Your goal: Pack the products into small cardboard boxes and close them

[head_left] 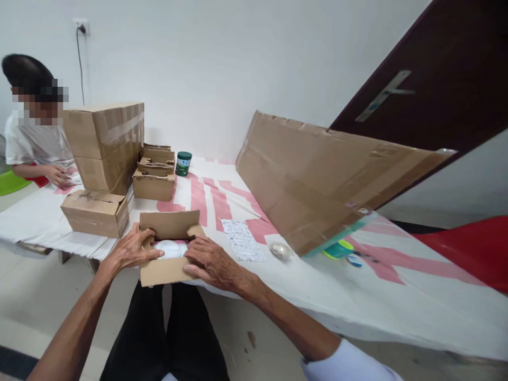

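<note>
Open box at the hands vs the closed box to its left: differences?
Flaps: the open box has front and back flaps spread apart; the closed box has its top flaps folded over.
Contents: a white item shows in the open box; the closed box hides its inside.
Contact: left hand and right hand grip the open box; neither holds the closed box.
Shared: brown cardboard.

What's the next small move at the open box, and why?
Probably press the short brown cardboard flap at the right end down and inward. The bare right hand is right at it, the bare left hand is at the opposite end, and the open brown cardboard box leaves the smooth white rounded item inside exposed.
</note>
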Demonstrator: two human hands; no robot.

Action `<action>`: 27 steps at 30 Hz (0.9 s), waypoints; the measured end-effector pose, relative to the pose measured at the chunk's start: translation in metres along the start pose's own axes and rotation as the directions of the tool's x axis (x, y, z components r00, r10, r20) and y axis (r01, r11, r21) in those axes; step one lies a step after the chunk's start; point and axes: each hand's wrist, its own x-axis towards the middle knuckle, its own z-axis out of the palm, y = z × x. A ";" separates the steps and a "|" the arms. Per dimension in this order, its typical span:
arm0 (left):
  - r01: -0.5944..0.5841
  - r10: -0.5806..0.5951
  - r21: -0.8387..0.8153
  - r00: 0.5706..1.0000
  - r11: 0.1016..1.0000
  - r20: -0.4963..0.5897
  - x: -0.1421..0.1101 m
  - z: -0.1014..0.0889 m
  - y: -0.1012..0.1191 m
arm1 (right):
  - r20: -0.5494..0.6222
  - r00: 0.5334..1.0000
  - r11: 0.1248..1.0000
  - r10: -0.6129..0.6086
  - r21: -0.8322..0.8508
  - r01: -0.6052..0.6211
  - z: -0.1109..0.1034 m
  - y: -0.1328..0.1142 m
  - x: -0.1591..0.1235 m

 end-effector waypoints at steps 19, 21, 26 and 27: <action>-0.044 -0.167 -0.487 0.910 0.872 -0.380 -0.029 0.021 -0.032 | -0.085 0.996 0.999 0.024 -0.036 -0.027 0.017 0.009 -0.010; -0.067 -0.148 -0.433 0.883 0.899 -0.445 -0.032 0.031 -0.029 | -0.095 0.995 0.999 0.022 -0.036 -0.025 0.019 0.013 -0.007; -0.076 -0.101 -0.406 0.913 0.911 -0.396 -0.039 0.044 -0.022 | -0.189 0.981 0.988 -0.034 -0.154 0.004 0.027 0.031 -0.003; -0.065 -0.125 -0.423 0.905 0.904 -0.406 -0.040 0.045 -0.020 | -0.224 0.974 0.981 -0.039 -0.196 -0.005 0.026 0.035 -0.005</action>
